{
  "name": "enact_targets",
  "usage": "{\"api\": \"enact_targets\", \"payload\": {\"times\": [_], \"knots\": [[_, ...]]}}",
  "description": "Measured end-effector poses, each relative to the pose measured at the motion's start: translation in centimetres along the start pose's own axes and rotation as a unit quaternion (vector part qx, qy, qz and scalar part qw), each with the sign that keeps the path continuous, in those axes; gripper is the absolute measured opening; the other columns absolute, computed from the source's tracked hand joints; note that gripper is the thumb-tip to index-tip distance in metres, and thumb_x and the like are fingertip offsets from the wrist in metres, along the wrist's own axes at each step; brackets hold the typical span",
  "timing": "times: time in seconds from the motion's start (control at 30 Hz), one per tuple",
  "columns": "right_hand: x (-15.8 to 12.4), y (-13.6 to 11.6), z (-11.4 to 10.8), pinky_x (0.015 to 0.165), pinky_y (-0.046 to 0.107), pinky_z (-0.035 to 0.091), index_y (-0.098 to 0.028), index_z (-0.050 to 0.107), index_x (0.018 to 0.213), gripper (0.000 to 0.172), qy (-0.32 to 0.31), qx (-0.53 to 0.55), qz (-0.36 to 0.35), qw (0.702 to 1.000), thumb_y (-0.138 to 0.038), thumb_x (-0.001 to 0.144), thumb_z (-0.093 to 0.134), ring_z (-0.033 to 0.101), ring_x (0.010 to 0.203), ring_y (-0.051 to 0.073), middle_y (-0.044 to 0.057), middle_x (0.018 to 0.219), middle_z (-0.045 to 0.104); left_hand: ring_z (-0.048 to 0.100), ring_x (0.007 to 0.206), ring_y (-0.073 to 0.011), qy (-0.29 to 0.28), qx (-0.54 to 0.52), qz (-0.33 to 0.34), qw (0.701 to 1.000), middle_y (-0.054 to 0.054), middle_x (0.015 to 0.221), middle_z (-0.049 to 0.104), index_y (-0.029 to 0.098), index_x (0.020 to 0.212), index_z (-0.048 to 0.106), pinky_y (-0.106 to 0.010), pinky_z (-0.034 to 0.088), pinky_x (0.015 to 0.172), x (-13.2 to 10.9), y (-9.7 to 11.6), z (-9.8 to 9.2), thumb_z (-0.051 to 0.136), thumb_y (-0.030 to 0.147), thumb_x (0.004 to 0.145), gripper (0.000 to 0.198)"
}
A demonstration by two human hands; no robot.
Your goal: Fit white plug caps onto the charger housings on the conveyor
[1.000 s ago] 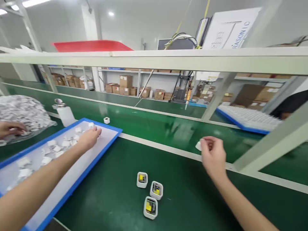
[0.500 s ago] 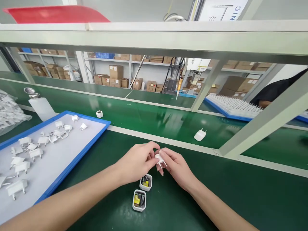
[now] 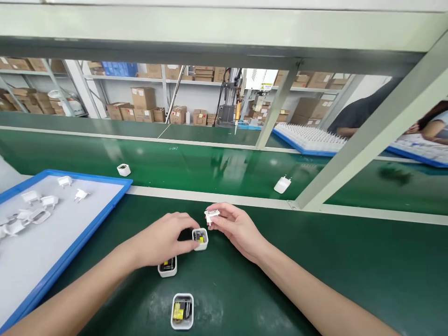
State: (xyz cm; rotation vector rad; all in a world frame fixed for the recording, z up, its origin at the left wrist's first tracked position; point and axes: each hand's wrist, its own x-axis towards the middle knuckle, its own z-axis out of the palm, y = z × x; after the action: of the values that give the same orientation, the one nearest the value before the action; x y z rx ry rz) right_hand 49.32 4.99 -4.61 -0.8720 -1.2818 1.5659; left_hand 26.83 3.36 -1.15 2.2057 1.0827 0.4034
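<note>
My right hand pinches a white plug cover with prongs between thumb and fingers. To its left, my left hand has thumb and fingers closed around the side of an open white charger housing. Yellow and black electronic parts show inside that housing. A second charger housing sits partly hidden under the left hand. Nearer to me, a third housing stands open side up on the green bench, also with yellow and black parts inside.
On the left, a blue-rimmed tray holds several white plug covers. A small white housing and a white charger lie beyond the bench's pale strip. A slanting metal post stands right. Other people work behind trays of white parts.
Both hands were together at the plug cover; the left has let go, moved left and down, and taken a charger housing. The right keeps the cover. Three housings now show; the view has shifted.
</note>
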Motion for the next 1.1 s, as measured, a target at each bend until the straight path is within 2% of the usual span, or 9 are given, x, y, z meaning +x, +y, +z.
{"api": "enact_targets", "payload": {"times": [0.1, 0.23, 0.37, 0.47, 0.57, 0.63, 0.8, 1.0, 1.1], "knots": [[0.2, -0.1, -0.5, 0.095, 0.041, 0.055, -0.021, 0.070, 0.110, 0.034, 0.000, -0.026, -0.034, 0.999, -0.037, 0.082, 0.081, 0.070, 0.092, 0.019, 0.004, 0.100, 0.070, 0.065, 0.094, -0.0204, 0.016, -0.070, -0.010, 0.997, -0.002, 0.107, 0.072, 0.025, 0.109, 0.072, -0.030, 0.048, 0.083, 1.6, -1.5, 0.1, 0.064, 0.039, 0.090, 0.025], [0.4, -0.2, -0.8, 0.092, 0.039, 0.056, -0.025, 0.060, 0.119, 0.042, 0.016, -0.089, -0.070, 0.993, -0.035, 0.083, 0.080, 0.070, 0.093, 0.020, 0.003, 0.099, 0.070, 0.064, 0.096, -0.0190, 0.041, -0.155, -0.005, 0.987, -0.001, 0.108, 0.071, 0.025, 0.106, 0.073, -0.027, 0.047, 0.081, 2.3, -3.2, 1.1, 0.068, 0.039, 0.087, 0.024], [0.2, -0.8, -0.8, 0.088, 0.036, 0.057, -0.025, 0.059, 0.111, 0.029, 0.045, -0.191, -0.102, 0.975, -0.037, 0.089, 0.074, 0.068, 0.096, 0.020, 0.004, 0.103, 0.069, 0.062, 0.097, -0.0186, 0.071, -0.163, 0.013, 0.984, -0.001, 0.105, 0.069, 0.027, 0.102, 0.073, -0.028, 0.045, 0.084, 2.3, -3.8, 1.8, 0.068, 0.036, 0.088, 0.018], [-0.2, -2.1, -0.3, 0.085, 0.034, 0.056, -0.025, 0.067, 0.109, 0.014, 0.008, -0.376, -0.135, 0.917, -0.033, 0.099, 0.061, 0.066, 0.094, 0.020, 0.005, 0.106, 0.068, 0.061, 0.095, -0.0189, 0.082, -0.166, 0.024, 0.982, -0.001, 0.101, 0.068, 0.026, 0.100, 0.072, -0.029, 0.046, 0.083, 2.3, -4.2, 1.8, 0.069, 0.035, 0.088, 0.015], [-0.3, -3.2, 0.7, 0.084, 0.035, 0.053, -0.026, 0.066, 0.120, 0.023, -0.065, -0.515, -0.161, 0.840, -0.026, 0.104, 0.050, 0.064, 0.097, 0.021, 0.007, 0.108, 0.067, 0.060, 0.095, -0.0196, 0.086, -0.163, 0.037, 0.982, -0.001, 0.099, 0.067, 0.026, 0.100, 0.071, -0.029, 0.046, 0.084, 2.3, -4.6, 1.9, 0.070, 0.037, 0.088, 0.016], [-0.2, -3.3, 1.4, 0.081, 0.034, 0.053, -0.025, 0.062, 0.125, 0.025, -0.079, -0.546, -0.158, 0.819, -0.024, 0.104, 0.048, 0.063, 0.096, 0.021, 0.008, 0.109, 0.065, 0.059, 0.096, -0.0200, 0.086, -0.159, 0.046, 0.983, 0.000, 0.099, 0.066, 0.027, 0.099, 0.070, -0.030, 0.045, 0.085, 2.3, -4.8, 2.0, 0.070, 0.039, 0.089, 0.016], [0.1, -2.5, 1.7, 0.065, 0.029, 0.048, -0.023, 0.059, 0.117, 0.018, -0.026, -0.547, -0.086, 0.832, -0.028, 0.100, 0.055, 0.058, 0.075, 0.016, 0.003, 0.092, 0.065, 0.056, 0.101, -0.0215, 0.088, -0.138, 0.031, 0.986, 0.001, 0.104, 0.064, 0.028, 0.102, 0.067, -0.032, 0.043, 0.087, 2.1, -4.6, 2.3, 0.074, 0.037, 0.085, 0.021], [0.0, -2.4, 1.8, 0.059, 0.026, 0.043, -0.023, 0.058, 0.113, 0.018, -0.001, -0.496, -0.042, 0.868, -0.032, 0.097, 0.056, 0.052, 0.065, 0.014, -0.001, 0.082, 0.062, 0.054, 0.094, -0.0216, 0.085, -0.118, -0.006, 0.989, 0.003, 0.098, 0.061, 0.022, 0.080, 0.051, -0.030, 0.040, 0.075, 2.1, -4.1, 2.4, 0.079, 0.038, 0.074, 0.033], [-0.1, -2.8, 2.2, 0.062, 0.027, 0.043, -0.024, 0.058, 0.110, 0.015, -0.024, -0.504, -0.038, 0.862, -0.031, 0.097, 0.057, 0.053, 0.069, 0.014, -0.001, 0.085, 0.062, 0.054, 0.096, -0.0229, 0.081, -0.138, -0.015, 0.987, 0.003, 0.104, 0.064, 0.026, 0.095, 0.057, -0.030, 0.039, 0.074, 2.0, -4.0, 2.3, 0.081, 0.038, 0.072, 0.036]]}}
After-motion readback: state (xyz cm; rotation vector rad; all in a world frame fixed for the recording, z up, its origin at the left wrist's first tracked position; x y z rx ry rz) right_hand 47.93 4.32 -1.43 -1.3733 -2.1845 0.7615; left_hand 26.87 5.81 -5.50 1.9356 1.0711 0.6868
